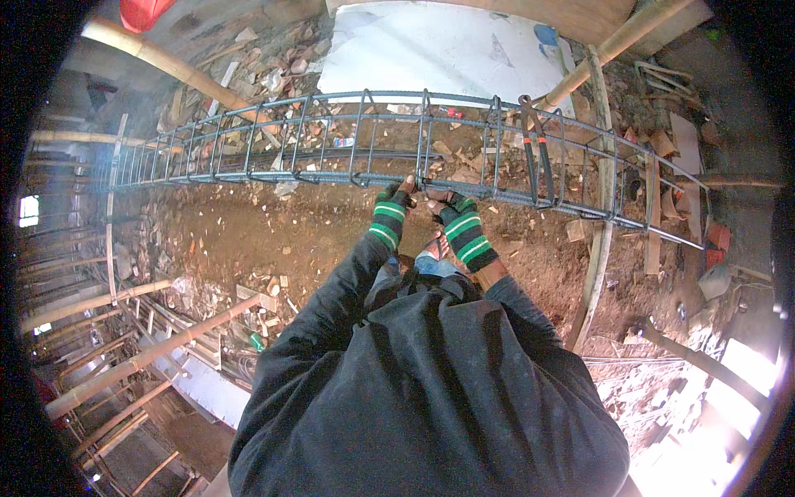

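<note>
Head view: your two gloved hands meet at one joint on the near bar of a long grey steel rebar cage (331,141).

Your left hand (391,209), in a black glove with green and white bands, is closed around the near lower bar where an upright stirrup crosses it; your right hand (454,217), in a matching glove, is pinched just beside it on the same joint, though what it grips is too small to make out. The cage lies lengthwise across brown dirt and rubble (273,232), with bamboo poles (166,62) around it and a white sheet (439,50) beyond. To work the joint well, keep your left hand steadying the bar against the stirrup so the crossing stays square, and keep your right hand's work tight at the crossing.
</note>
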### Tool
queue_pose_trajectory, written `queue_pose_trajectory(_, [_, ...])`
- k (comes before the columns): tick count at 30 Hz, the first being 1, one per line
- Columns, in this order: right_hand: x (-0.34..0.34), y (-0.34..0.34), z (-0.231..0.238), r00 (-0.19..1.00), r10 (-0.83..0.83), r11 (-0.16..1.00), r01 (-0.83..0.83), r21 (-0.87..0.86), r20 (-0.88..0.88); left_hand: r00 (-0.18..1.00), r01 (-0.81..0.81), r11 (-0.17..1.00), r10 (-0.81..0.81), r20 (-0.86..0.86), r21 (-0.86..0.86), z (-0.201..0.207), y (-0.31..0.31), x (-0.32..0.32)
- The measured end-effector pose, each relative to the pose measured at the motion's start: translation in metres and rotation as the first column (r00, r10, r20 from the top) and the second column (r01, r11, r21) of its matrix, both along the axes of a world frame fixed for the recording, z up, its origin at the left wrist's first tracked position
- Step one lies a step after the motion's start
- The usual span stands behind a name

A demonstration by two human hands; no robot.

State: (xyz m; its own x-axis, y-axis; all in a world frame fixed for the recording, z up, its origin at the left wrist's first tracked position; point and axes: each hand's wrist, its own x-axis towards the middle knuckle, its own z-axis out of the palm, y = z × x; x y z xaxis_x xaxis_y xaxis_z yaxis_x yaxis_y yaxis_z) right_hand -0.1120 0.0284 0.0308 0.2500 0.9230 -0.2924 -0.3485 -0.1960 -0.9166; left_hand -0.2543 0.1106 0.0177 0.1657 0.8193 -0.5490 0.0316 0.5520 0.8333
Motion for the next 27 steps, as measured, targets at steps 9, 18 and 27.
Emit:
queue_pose_trajectory(9, [0.004, -0.001, -0.007, 0.938, 0.022, 0.997, -0.044, 0.056, 0.345, 0.987, 0.159, 0.959, -0.157, 0.027, -0.235, -0.006, 0.014, -0.024])
queue_pose_trajectory(18, [-0.016, -0.008, 0.0, 0.828, -0.065, 0.993, -0.002, 0.119, 0.556, 0.992, 0.128, 0.991, -0.128, -0.006, -0.03, -0.01, 0.007, -0.015])
queue_pose_trajectory(27, [-0.035, -0.008, 0.026, 0.97, -0.163, 0.986, 0.154, 0.067, 0.178, 0.959, 0.235, 0.962, -0.252, 0.129, 0.138, 0.013, -0.027, -0.038])
